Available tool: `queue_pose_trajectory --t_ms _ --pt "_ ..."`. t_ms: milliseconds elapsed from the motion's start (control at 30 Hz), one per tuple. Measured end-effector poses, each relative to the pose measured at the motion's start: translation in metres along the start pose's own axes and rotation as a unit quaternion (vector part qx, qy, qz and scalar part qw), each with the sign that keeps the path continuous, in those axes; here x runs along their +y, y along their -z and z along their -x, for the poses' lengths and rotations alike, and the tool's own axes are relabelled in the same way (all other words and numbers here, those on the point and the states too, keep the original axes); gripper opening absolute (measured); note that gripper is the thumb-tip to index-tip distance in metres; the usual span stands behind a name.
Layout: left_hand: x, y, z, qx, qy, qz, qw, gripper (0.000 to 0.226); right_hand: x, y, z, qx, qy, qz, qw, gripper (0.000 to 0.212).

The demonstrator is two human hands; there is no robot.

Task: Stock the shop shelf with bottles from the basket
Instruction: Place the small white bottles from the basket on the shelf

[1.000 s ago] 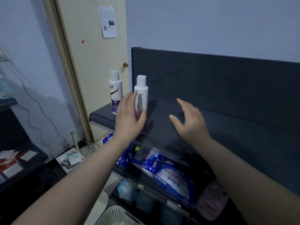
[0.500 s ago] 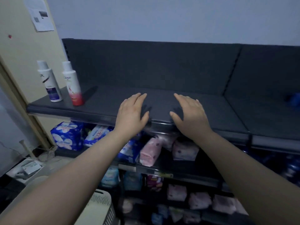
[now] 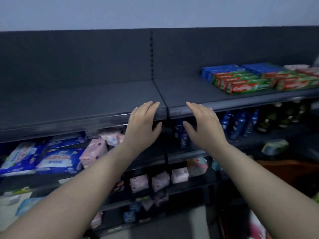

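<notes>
**Head view: both hands empty at the shelf lip, no stock in sight**

Your left hand (image 3: 143, 125) and right hand (image 3: 202, 125) hover side by side, palms down. Fingers (image 3: 151, 106) are straight, loosely spread and holding nothing. They flank the seam in the top shelf (image 3: 86, 100), tips at its front edge, contact unclear. The shelf is dark, matte and flat, long axis left to right, and lies straight ahead of both hands. Neither the basket nor any bottle to stock is in frame, so you can't tell which hand is nearer. Far right: glossy card toothpaste boxes (image 3: 241, 81) lying flat. One level down: blue plastic bottles (image 3: 240, 125) upright, soft crinkly packs (image 3: 57, 159) at left
</notes>
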State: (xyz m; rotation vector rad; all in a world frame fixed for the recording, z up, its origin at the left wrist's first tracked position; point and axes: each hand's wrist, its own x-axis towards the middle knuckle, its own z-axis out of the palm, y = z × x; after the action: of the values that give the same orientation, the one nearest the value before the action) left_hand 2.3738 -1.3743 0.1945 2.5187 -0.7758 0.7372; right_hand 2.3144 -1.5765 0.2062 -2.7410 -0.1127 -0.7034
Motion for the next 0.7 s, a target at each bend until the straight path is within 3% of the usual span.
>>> queue_pose_trajectory --t_ms 267,500,700 --pt "0.071 -0.08 -0.022 -0.041 -0.152 0.084 0.984 0.058 0.086 0.019 0.061 0.035 -0.131 0.045 0.99 0.056" --pt "0.123 -0.162 -0.012 -0.124 -0.222 0.165 0.953 0.053 0.155 0.019 0.132 0.033 -0.261 0.078 0.962 0.055" --pt "0.173 -0.221 0.019 -0.232 -0.223 0.204 0.925 0.056 0.201 0.022 0.218 0.049 -0.359 0.069 0.93 0.053"
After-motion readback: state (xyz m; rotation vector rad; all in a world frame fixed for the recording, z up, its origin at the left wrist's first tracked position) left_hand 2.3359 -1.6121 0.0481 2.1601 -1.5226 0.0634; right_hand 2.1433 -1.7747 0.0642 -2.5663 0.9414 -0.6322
